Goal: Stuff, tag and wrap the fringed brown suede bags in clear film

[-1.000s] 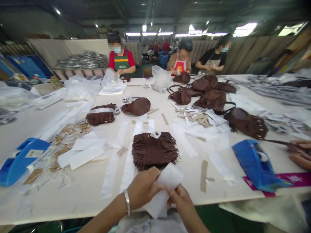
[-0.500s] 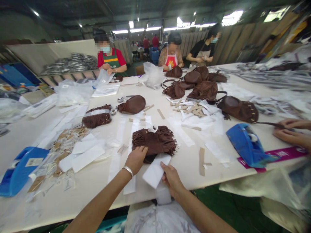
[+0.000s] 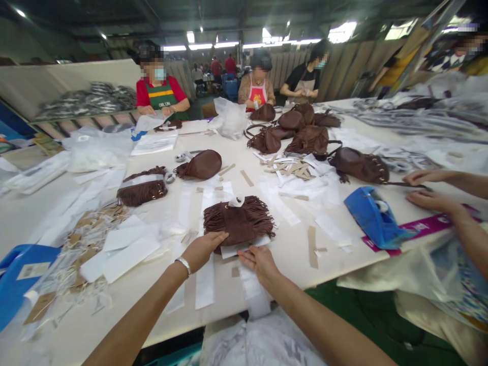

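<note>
Fingers of the left hand (image 3: 203,248) lie loosely curved over the near-left edge of the brown fringed suede bag (image 3: 238,222), not closed around anything that shows. The right hand (image 3: 259,261) is flat and spread, its fingertips pressing on the white soft sheet (image 3: 244,247). That sheet now lies on the pale surface (image 3: 293,267), partly tucked under the bag's near edge. A second ago both hands pinched it, lifted in front of the bag; half a second ago the right hand alone carried it while the left reached the bag. So the sheet has gone from the air to the surface, and both hands have shifted from holding to pressing down; the packing of this bag looks barely begun.

White paper strips (image 3: 205,284) lie just below the left hand. A blue tape dispenser (image 3: 369,216) sits well off to the right, near a co-worker's hands (image 3: 429,201).
</note>
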The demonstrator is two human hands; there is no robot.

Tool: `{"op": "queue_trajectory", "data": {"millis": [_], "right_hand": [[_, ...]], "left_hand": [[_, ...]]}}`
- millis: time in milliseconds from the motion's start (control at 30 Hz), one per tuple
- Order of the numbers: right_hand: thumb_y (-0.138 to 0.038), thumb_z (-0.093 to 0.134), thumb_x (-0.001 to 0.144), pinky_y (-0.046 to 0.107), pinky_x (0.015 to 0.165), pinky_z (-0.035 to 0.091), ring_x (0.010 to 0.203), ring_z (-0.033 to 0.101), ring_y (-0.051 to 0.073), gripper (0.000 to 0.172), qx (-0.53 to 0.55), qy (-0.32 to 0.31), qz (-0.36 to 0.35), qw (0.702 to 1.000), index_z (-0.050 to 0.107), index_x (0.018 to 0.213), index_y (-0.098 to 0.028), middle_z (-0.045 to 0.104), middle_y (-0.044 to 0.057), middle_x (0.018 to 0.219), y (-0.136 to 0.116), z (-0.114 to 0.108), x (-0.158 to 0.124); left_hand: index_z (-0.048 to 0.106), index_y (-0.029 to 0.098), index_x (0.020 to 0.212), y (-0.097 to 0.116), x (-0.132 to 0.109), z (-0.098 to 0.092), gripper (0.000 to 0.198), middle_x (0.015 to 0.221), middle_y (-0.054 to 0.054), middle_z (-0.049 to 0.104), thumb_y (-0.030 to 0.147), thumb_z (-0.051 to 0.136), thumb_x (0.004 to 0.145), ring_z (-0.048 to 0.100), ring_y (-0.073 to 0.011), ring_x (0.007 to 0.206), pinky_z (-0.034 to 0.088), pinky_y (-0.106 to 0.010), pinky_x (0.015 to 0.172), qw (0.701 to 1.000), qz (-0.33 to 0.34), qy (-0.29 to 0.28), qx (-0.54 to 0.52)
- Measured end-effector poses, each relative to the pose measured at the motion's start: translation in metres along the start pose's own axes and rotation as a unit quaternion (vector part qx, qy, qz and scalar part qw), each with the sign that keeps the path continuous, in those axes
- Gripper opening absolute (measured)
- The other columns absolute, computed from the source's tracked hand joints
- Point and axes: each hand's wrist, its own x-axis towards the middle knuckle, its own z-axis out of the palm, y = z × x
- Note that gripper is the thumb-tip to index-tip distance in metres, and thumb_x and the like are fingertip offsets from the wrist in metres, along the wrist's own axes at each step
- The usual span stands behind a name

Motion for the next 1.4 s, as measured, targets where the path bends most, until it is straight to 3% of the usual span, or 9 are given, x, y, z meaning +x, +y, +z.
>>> {"op": "queue_trajectory", "data": {"millis": [167, 300, 567, 800, 867, 967, 1067, 1300, 1400], "right_hand": [[-0.015, 0.058, 0.083, 0.035, 0.076, 0.061, 0.08, 0.073, 0.021, 0.02, -0.015, -0.003, 0.001, 1.0, 0.04, 0.078, -0.021, 0.065, 0.001, 0.071, 0.001, -0.003, 0.002], [-0.019, 0.055, 0.085, 0.031, 0.072, 0.06, 0.075, 0.072, 0.018, 0.014, -0.05, -0.013, 0.004, 0.999, 0.043, 0.08, -0.02, 0.066, 0.002, 0.07, 0.001, -0.006, 0.006], [-0.022, 0.051, 0.086, 0.024, 0.055, 0.055, 0.057, 0.067, 0.013, 0.009, -0.165, 0.021, 0.014, 0.986, 0.043, 0.083, -0.021, 0.066, -0.001, 0.066, 0.007, -0.011, 0.021], [-0.035, 0.061, 0.083, 0.028, 0.053, 0.049, 0.052, 0.064, 0.019, 0.019, -0.329, -0.028, 0.002, 0.944, 0.053, 0.076, -0.019, 0.065, 0.003, 0.057, -0.037, -0.049, 0.015], [-0.032, 0.057, 0.085, 0.029, 0.068, 0.05, 0.072, 0.066, 0.019, 0.013, -0.405, 0.008, -0.126, 0.906, 0.057, 0.09, -0.02, 0.07, 0.004, 0.079, -0.053, -0.068, 0.01], [-0.019, 0.05, 0.085, 0.031, 0.085, 0.047, 0.1, 0.061, 0.02, 0.034, -0.57, 0.047, -0.346, 0.744, 0.051, 0.119, -0.021, 0.064, 0.008, 0.115, -0.062, -0.084, 0.015], [-0.011, 0.046, 0.083, 0.031, 0.083, 0.046, 0.099, 0.06, 0.022, 0.03, -0.636, 0.03, -0.386, 0.667, 0.055, 0.11, -0.018, 0.063, 0.01, 0.112, -0.058, -0.08, 0.028], [-0.019, 0.042, 0.092, 0.027, 0.081, 0.043, 0.088, 0.06, 0.018, 0.019, -0.625, 0.004, -0.392, 0.675, 0.059, 0.101, -0.021, 0.066, 0.005, 0.097, -0.1, -0.096, 0.024], [-0.02, 0.049, 0.088, 0.028, 0.083, 0.042, 0.088, 0.06, 0.019, 0.016, -0.579, -0.028, -0.35, 0.736, 0.063, 0.096, -0.022, 0.066, 0.004, 0.095, -0.112, -0.114, 0.022]], "left_hand": [[0.056, 0.016, 0.128, 0.022, -0.001, -0.041, 0.062, 0.134, -0.013, 0.057, -0.006, 0.043, 0.071, 0.05, -0.0291, 0.126, 0.036, -0.056, 0.108, 0.993, -0.065, -0.017, 0.096], [0.042, 0.014, 0.14, 0.065, 0.024, -0.051, 0.06, 0.146, -0.013, 0.045, 0.017, 0.053, 0.081, 0.037, -0.0265, 0.137, 0.026, -0.048, 0.116, 0.998, 0.007, 0.04, 0.039], [0.018, 0.008, 0.15, 0.053, 0.048, 0.054, 0.071, 0.156, -0.018, 0.025, 0.034, 0.049, 0.092, 0.02, -0.0266, 0.145, 0.027, -0.047, 0.116, 0.997, 0.031, 0.037, 0.056], [0.013, 0.011, 0.152, 0.041, 0.045, 0.073, 0.072, 0.155, -0.017, 0.026, 0.034, 0.049, 0.094, 0.022, -0.0256, 0.145, 0.03, -0.045, 0.115, 0.987, 0.05, 0.098, 0.12], [0.012, 0.012, 0.152, 0.043, 0.046, 0.075, 0.07, 0.155, -0.017, 0.026, 0.034, 0.047, 0.095, 0.022, -0.026, 0.145, 0.03, -0.046, 0.115, 0.984, 0.048, 0.111, 0.129], [0.01, 0.012, 0.152, 0.045, 0.046, 0.076, 0.071, 0.156, -0.016, 0.025, 0.037, 0.046, 0.096, 0.019, -0.0265, 0.145, 0.028, -0.046, 0.116, 0.984, 0.053, 0.108, 0.135], [0.009, 0.016, 0.153, 0.046, 0.045, 0.073, 0.069, 0.157, -0.014, 0.023, 0.035, 0.044, 0.097, 0.017, -0.0261, 0.146, 0.027, -0.048, 0.117, 0.986, 0.057, 0.085, 0.135], [0.013, 0.024, 0.152, 0.048, 0.045, 0.067, 0.063, 0.158, -0.009, 0.021, 0.029, 0.043, 0.098, 0.015, -0.0266, 0.146, 0.027, -0.051, 0.116, 0.989, 0.057, 0.057, 0.123], [0.014, 0.024, 0.152, 0.048, 0.045, 0.068, 0.062, 0.158, -0.009, 0.022, 0.028, 0.043, 0.097, 0.015, -0.0259, 0.147, 0.027, -0.05, 0.116, 0.99, 0.055, 0.057, 0.12]]}}
